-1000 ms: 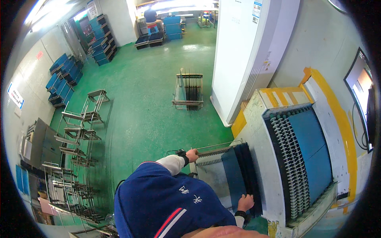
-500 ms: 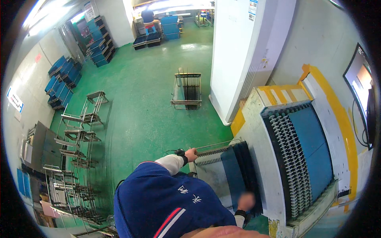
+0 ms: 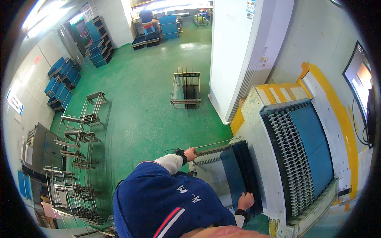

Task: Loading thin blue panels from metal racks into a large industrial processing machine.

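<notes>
Just left of the white machine (image 3: 251,106), dark blue panels (image 3: 233,170) stand in a metal rack (image 3: 211,152); the left hand (image 3: 190,154) curls round the rack's far left corner, while the right hand (image 3: 245,201), fingers bent, rests at the panels' near end, whether pinching 1 I cannot tell

Two white characters (image 3: 196,198) on the blue jacket (image 3: 151,194); wall sign (image 3: 15,102) illegible

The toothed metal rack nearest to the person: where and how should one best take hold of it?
Probably by the rack's toothed far bar, which looks narrow enough to grip, coming from the left: its left end, at the left hand, is clear of the blue panels, which crowd the right side.
</notes>
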Tool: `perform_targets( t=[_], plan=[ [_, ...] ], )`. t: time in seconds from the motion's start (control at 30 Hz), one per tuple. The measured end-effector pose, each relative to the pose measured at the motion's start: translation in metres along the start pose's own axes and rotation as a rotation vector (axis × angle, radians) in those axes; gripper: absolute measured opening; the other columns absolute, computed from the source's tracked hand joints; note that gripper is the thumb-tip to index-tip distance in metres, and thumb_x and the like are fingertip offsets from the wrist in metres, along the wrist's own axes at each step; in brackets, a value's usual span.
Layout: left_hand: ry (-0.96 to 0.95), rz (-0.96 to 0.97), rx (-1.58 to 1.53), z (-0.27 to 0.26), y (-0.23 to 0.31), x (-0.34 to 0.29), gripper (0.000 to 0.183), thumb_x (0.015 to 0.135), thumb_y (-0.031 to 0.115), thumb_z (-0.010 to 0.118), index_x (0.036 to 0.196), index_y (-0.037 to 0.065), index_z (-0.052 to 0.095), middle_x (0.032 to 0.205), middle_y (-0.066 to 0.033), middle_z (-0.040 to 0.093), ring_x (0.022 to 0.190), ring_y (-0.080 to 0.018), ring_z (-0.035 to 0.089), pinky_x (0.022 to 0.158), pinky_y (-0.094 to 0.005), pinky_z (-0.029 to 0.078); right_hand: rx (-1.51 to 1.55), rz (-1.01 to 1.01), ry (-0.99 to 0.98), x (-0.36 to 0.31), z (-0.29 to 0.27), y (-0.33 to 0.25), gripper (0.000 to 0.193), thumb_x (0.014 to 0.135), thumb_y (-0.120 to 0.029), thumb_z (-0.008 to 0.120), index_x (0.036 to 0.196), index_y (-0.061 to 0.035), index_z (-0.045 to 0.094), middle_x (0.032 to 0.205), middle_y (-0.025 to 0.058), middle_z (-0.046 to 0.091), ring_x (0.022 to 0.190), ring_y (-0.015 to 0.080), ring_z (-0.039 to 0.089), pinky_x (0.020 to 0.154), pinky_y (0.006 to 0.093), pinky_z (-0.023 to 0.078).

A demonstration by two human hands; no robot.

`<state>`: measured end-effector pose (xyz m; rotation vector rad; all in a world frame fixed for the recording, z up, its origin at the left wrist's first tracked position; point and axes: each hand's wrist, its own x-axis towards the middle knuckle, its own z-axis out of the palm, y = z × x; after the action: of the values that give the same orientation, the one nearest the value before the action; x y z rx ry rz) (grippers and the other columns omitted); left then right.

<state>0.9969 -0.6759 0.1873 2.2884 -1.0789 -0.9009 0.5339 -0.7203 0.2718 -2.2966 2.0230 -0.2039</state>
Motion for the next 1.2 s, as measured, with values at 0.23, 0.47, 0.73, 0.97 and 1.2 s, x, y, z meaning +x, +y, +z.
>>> perform_targets(
  t=[0.23, 0.47, 0.73, 0.97, 1.2],
  plan=[
    [0.005, 0.003, 0.011, 0.003, -0.004, 0.002, 0.040, 0.072, 0.030, 0.069, 0.104, 0.008, 0.059, 0.098, -0.0211, 0.066, 0.097, -0.0370, 0.062, 0.084, -0.0439, 0.049, -0.023, 0.023, -0.049, -0.001, -0.001, -0.004, 0.023, 0.079, -0.026, 0.069, 0.081, -0.0030, 0.067, 0.093, 0.0164, 0.063, 0.084, 0.0350, 0.063, 0.070, 0.0468, 0.049],
    [0.002, -0.004, 0.033, -0.001, 0.002, -0.001, 0.039, 0.073, 0.030, 0.068, 0.104, 0.008, 0.059, 0.095, -0.0209, 0.066, 0.093, -0.0365, 0.063, 0.081, -0.0441, 0.050, -0.001, 0.063, -0.075, -0.001, -0.004, -0.006, 0.022, 0.077, -0.025, 0.072, 0.082, -0.0033, 0.067, 0.093, 0.0141, 0.063, 0.087, 0.0354, 0.062, 0.073, 0.0487, 0.046],
    [-0.003, -0.023, -0.007, -0.005, 0.009, -0.005, 0.035, 0.071, 0.024, 0.066, 0.100, 0.005, 0.060, 0.097, -0.0205, 0.066, 0.096, -0.0369, 0.062, 0.081, -0.0441, 0.050, -0.023, -0.016, -0.019, -0.003, 0.003, 0.000, 0.024, 0.080, -0.027, 0.067, 0.081, -0.0028, 0.067, 0.093, 0.0161, 0.063, 0.084, 0.0352, 0.063, 0.072, 0.0481, 0.048],
    [0.030, -0.011, -0.012, -0.003, 0.008, -0.006, 0.034, 0.071, 0.023, 0.066, 0.099, 0.005, 0.061, 0.095, -0.0204, 0.066, 0.095, -0.0371, 0.063, 0.081, -0.0439, 0.050, -0.014, 0.010, -0.083, -0.001, 0.000, 0.000, 0.024, 0.080, -0.027, 0.066, 0.084, -0.0035, 0.068, 0.102, 0.0169, 0.064, 0.091, 0.0349, 0.063, 0.076, 0.0475, 0.049],
    [0.027, 0.009, -0.008, -0.005, 0.011, -0.006, 0.036, 0.070, 0.022, 0.067, 0.101, 0.005, 0.062, 0.096, -0.0205, 0.066, 0.096, -0.0371, 0.063, 0.082, -0.0431, 0.050, -0.013, 0.020, -0.134, 0.002, -0.003, 0.000, 0.024, 0.081, -0.027, 0.066, 0.083, -0.0038, 0.067, 0.099, 0.0162, 0.063, 0.091, 0.0348, 0.063, 0.075, 0.0477, 0.048]
  ],
)
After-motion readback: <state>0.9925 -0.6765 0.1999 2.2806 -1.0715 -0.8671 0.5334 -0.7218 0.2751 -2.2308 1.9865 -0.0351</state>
